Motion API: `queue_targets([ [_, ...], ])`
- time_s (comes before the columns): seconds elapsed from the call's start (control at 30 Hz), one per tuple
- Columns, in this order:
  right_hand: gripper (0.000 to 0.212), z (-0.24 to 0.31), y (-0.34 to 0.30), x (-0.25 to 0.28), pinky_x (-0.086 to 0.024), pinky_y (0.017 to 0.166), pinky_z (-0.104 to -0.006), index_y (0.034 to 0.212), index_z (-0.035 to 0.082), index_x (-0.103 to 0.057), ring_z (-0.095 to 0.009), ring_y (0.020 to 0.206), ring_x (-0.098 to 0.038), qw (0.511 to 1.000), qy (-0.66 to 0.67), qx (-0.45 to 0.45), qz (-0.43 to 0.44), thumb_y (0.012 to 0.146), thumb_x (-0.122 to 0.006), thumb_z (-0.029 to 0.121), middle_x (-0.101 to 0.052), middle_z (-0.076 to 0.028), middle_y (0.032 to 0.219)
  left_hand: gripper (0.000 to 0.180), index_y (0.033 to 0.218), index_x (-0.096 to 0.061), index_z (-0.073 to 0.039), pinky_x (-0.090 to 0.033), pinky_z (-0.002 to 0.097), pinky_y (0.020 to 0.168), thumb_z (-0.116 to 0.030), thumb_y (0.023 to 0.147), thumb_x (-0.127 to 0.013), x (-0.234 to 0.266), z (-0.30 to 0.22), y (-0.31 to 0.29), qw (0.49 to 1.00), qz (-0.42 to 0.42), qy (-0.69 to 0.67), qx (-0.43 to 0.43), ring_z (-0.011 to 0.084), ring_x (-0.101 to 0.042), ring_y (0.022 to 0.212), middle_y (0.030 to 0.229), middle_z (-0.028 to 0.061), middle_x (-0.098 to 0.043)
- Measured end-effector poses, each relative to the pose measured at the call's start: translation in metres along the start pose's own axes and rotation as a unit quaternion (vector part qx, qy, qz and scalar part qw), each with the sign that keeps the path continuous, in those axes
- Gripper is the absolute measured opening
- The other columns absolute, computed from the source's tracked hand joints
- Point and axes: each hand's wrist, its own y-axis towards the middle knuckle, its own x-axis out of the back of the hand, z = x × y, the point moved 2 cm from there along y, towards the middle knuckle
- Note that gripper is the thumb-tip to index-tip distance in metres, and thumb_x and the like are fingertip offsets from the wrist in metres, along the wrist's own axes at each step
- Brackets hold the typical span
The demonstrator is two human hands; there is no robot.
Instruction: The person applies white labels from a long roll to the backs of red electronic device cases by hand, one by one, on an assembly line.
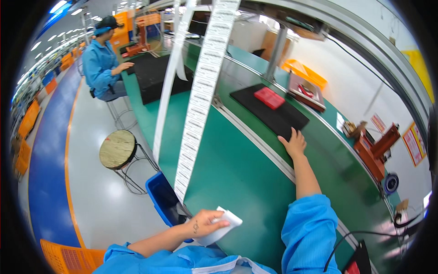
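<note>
My left hand (205, 223) is closed around a folded white paper or cloth (232, 220); I cannot tell which material it is. It hovers by the near edge of the green table (242, 173), close to a blue bin (157, 192). Farther right, my right hand (295, 145) reaches out with its fingers spread, at the near corner of a black mat (287, 118). Whether the fingertips touch the mat is hard to tell. A flat red box (269, 97) lies on that mat.
Long printed white strips (203, 91) hang down in front of the table. A metal rail (255, 134) crosses it. Beyond stand an orange tray (305, 73) and a red-brown press (376, 153). At left are a round stool (117, 149) and a seated co-worker (100, 64).
</note>
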Motion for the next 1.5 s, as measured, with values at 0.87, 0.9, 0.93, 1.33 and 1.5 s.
queue_targets([
  [0.87,0.080,-0.059,0.016,0.021,-0.027,0.095,-0.0448,0.127,0.013,-0.031,-0.034,0.115,-0.036,0.998,0.049,-0.008,0.032,0.064,-0.067,0.046,-0.039,-0.020,0.123,0.030,0.102,-0.057,-0.006,-0.044,0.0269,0.067,-0.029,0.083,-0.052,0.003,0.003,0.003,0.996,0.025,0.059,-0.063,0.0166,-0.059,0.077,0.085,0.0095,-0.062],
  [0.9,0.073,-0.065,0.021,0.018,-0.029,0.093,-0.0448,0.123,0.009,-0.036,-0.034,0.111,-0.039,0.998,0.029,0.048,0.012,0.067,-0.063,0.046,-0.044,-0.019,0.118,0.030,0.102,-0.057,-0.006,-0.045,0.0271,0.067,-0.029,0.083,-0.052,0.002,0.003,0.002,0.997,0.033,0.053,-0.049,0.0169,-0.059,0.076,0.085,0.0094,-0.062],
  [0.93,0.067,-0.070,0.024,0.016,-0.030,0.092,-0.0448,0.120,0.006,-0.040,-0.034,0.106,-0.043,0.995,0.010,0.104,-0.006,0.070,-0.060,0.047,-0.048,-0.019,0.113,0.030,0.102,-0.057,-0.006,-0.045,0.0271,0.067,-0.029,0.083,-0.052,0.002,0.004,0.002,0.997,0.032,0.052,-0.043,0.0169,-0.059,0.076,0.085,0.0094,-0.062],
  [1.33,0.015,-0.044,0.001,0.033,-0.044,0.061,-0.0374,0.070,0.003,-0.053,-0.026,0.058,-0.058,0.929,-0.192,0.311,-0.055,0.071,-0.058,0.017,-0.057,-0.013,0.058,0.027,0.098,-0.058,-0.005,-0.043,0.0251,0.066,-0.027,0.083,-0.054,0.001,0.004,0.004,0.995,0.002,0.082,-0.048,0.0123,-0.057,0.075,0.083,0.0081,-0.061],
  [1.5,0.015,-0.022,-0.080,0.075,-0.043,0.056,-0.0351,0.065,0.004,-0.052,-0.026,0.054,-0.056,0.911,-0.206,0.350,-0.062,0.067,-0.061,0.016,-0.055,-0.011,0.053,0.025,0.096,-0.059,-0.004,-0.043,0.0244,0.064,-0.025,0.082,-0.055,0.001,0.003,0.006,0.991,-0.014,0.089,-0.100,0.0101,-0.056,0.072,0.081,0.0069,-0.062],
])
